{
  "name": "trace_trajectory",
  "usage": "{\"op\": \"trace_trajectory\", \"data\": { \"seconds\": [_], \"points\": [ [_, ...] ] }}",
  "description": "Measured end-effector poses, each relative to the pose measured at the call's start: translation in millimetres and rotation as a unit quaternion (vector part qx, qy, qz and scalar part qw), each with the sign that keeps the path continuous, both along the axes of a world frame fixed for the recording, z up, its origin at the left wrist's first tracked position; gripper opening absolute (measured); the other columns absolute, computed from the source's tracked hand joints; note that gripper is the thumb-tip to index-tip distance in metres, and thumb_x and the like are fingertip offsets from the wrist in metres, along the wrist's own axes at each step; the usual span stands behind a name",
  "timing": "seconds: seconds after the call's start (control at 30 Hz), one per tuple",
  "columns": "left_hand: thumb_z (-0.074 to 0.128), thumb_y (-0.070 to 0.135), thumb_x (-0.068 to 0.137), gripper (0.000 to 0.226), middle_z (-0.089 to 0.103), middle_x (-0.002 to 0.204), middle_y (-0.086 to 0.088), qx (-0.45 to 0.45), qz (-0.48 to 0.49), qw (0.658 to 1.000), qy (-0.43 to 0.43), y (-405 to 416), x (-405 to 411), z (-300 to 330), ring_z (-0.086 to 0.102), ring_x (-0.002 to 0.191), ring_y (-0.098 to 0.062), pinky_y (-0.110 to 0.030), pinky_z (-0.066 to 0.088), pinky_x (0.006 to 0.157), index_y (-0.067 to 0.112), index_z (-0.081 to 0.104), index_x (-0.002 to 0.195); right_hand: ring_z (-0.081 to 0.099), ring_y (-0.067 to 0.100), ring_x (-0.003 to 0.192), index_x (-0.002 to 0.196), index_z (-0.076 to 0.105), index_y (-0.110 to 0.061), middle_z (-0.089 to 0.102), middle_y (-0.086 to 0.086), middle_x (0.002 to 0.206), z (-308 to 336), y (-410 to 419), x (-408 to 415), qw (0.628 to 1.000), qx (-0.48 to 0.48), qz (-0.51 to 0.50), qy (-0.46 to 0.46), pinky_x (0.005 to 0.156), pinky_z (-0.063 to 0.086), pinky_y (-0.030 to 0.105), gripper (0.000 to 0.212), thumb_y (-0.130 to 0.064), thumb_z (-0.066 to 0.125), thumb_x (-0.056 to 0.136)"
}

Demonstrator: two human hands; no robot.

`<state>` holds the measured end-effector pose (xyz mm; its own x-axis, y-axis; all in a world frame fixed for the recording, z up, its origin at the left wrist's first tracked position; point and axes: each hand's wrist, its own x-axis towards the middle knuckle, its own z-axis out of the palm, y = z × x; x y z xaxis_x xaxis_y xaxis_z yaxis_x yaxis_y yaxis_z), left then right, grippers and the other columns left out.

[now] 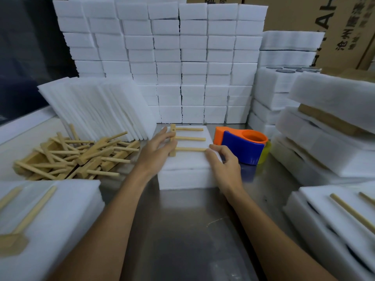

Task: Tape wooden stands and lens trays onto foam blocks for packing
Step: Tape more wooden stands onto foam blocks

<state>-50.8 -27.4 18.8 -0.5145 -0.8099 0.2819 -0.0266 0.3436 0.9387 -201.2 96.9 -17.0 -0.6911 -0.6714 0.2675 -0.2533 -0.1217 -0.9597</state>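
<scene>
Dead centre on the steel tabletop [182,230], a white foam block [188,169] carries a wooden stand [183,138], and both hands are squaring it up. The left hand [157,148] comes in from seven o'clock, fingers straight and flat against the stand's crossbar at nine o'clock, probably to stop it sliding. The right hand [222,159], fingers loosely curled, rests on the foam and touches the tip of the nearest peg at three o'clock; it grips nothing. The stand itself: pale wood, one short bar, three thin pegs lying parallel. The orange-and-blue tape dispenser [241,146] waits just beside the block at two o'clock, so taping looks next.
</scene>
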Motion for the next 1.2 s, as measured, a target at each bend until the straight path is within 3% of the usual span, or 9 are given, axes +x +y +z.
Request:
{"op": "trace_trajectory", "data": {
  "seconds": [0.13,0.3,0.37,0.47,0.7,0.8,0.9,1.03,1.2],
  "points": [
    [0.063,0.021,0.095,0.017,0.047,0.14,0.021,-0.016,0.007,1.0,-0.01,-0.7,-1.5,-4.0,0.046,0.131,-0.001,-0.029,0.041,0.107,0.025,0.065,0.111,0.057,0.006,0.111,0.121,0.066,-0.024,0.064,-0.01,0.121,0.7,-0.8,-1.3,1.0,0.005,-0.007,0.003,0.083,0.046,0.02,0.029,-0.034,0.064,0.094],
    [0.069,0.027,0.086,0.016,0.059,0.12,0.018,-0.041,0.058,0.991,-0.11,-4.9,-4.9,15.6,0.054,0.099,0.008,-0.009,0.045,0.069,0.028,0.061,0.099,0.056,0.01,0.115,0.117,0.067,-0.023,0.062,-0.01,0.125,2.0,-1.8,-1.7,1.0,0.008,-0.009,-0.012,0.092,0.048,0.027,0.027,-0.032,0.066,0.092],
    [0.068,0.029,0.084,0.017,0.06,0.109,0.016,-0.062,0.082,0.983,-0.151,-6.4,-5.1,20.2,0.058,0.09,-0.001,-0.016,0.047,0.07,0.032,0.062,0.1,0.055,0.01,0.116,0.118,0.067,-0.023,0.061,-0.01,0.126,2.7,-1.3,-1.3,1.0,0.012,-0.003,-0.011,0.094,0.048,0.029,0.028,-0.032,0.066,0.092],
    [0.064,0.031,0.088,0.028,0.055,0.102,0.022,-0.075,0.067,0.983,-0.156,-2.4,-4.7,16.3,0.054,0.077,0.02,0.0,0.038,0.059,0.035,0.062,0.116,0.055,0.01,0.116,0.121,0.065,-0.023,0.06,-0.009,0.127,3.6,-0.4,-0.1,1.0,0.025,-0.005,0.003,0.097,0.049,0.032,0.029,-0.033,0.064,0.093],
    [0.073,0.053,0.081,0.057,0.045,0.146,0.023,-0.051,0.038,0.985,-0.161,5.0,-0.2,17.2,0.042,0.131,-0.001,-0.021,0.032,0.101,0.03,0.059,0.13,0.057,0.011,0.074,0.085,0.071,-0.017,0.062,-0.007,0.073,30.5,0.4,4.2,0.994,0.044,-0.1,0.022,0.06,0.042,0.026,0.036,-0.042,0.05,0.099],
    [0.079,0.051,0.076,0.068,0.042,0.149,0.02,-0.059,0.037,0.983,-0.169,10.4,0.9,17.8,0.04,0.134,-0.005,-0.02,0.029,0.099,0.03,0.055,0.136,0.061,0.027,0.088,0.089,0.066,-0.017,0.066,0.001,0.084,59.4,-5.6,-10.1,0.958,0.052,-0.246,0.139,0.076,0.05,0.04,0.024,-0.033,0.048,0.093],
    [0.078,0.048,0.079,0.068,0.04,0.151,0.017,-0.051,0.037,0.983,-0.172,11.6,0.5,19.1,0.04,0.135,-0.009,-0.02,0.028,0.098,0.029,0.052,0.139,0.054,0.034,0.115,0.118,0.057,-0.015,0.063,0.01,0.118,76.7,-11.9,-44.4,0.914,0.256,-0.215,0.229,0.103,0.038,0.047,0.034,-0.035,0.051,0.09],
    [0.078,0.046,0.079,0.067,0.044,0.147,0.015,-0.037,0.044,0.984,-0.17,13.3,-0.9,19.7,0.044,0.124,-0.007,-0.021,0.03,0.095,0.031,0.052,0.138,0.054,0.023,0.083,0.092,0.05,-0.017,0.059,0.002,0.086,62.4,-13.4,-78.6,0.821,0.445,-0.148,0.325,0.092,0.03,0.041,0.034,-0.05,0.057,0.091],
    [0.079,0.049,0.076,0.068,0.046,0.145,0.016,-0.029,0.048,0.984,-0.168,10.6,-1.6,17.3,0.045,0.125,-0.008,-0.022,0.032,0.095,0.033,0.052,0.136,0.047,0.017,0.066,0.08,0.05,-0.02,0.056,-0.001,0.072,57.4,-15.3,-85.7,0.821,0.434,-0.174,0.329,0.098,0.035,0.045,0.026,-0.04,0.066,0.086]
  ]
}}
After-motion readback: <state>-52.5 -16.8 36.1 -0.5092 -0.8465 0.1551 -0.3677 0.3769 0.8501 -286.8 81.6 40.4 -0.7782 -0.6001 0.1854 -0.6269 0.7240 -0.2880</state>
